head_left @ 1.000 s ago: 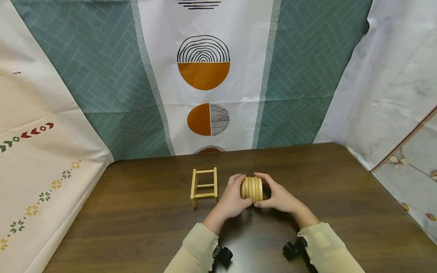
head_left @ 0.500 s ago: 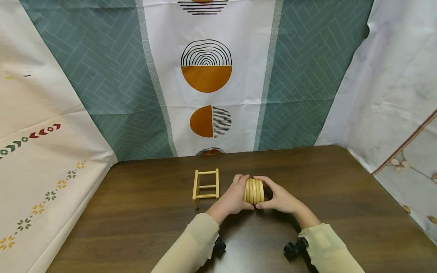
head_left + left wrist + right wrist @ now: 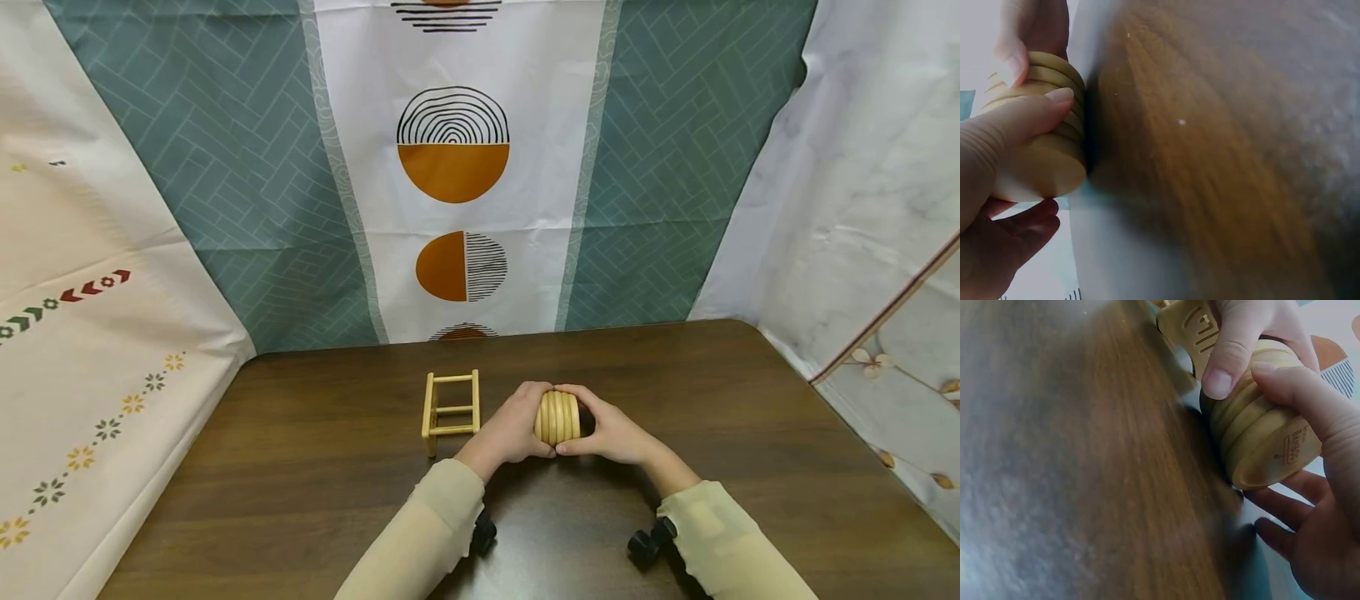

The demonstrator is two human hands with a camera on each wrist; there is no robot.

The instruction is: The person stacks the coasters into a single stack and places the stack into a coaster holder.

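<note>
A stack of several round wooden coasters lies on its side, faces turned left and right, right at the table surface. My left hand grips its left end, thumb on the near side and fingers over the far side. From the right, my right hand holds the same stack between thumb and fingers. Thumbs nearly meet in the head view. In the right wrist view, the end coaster bears a small printed mark. Left of the hands stands a small wooden rack with crossbars; its end panel has cut-out slots.
The brown wooden table stretches around both hands. Behind it hangs a green and white patterned cloth, with pale cloths at left and right. Black wrist devices sit below the sleeves near the table.
My left hand's fingers have slid rightward over the stack, up to the right hand's fingertips. The view has shifted slightly; rack and stack keep about the same places.
</note>
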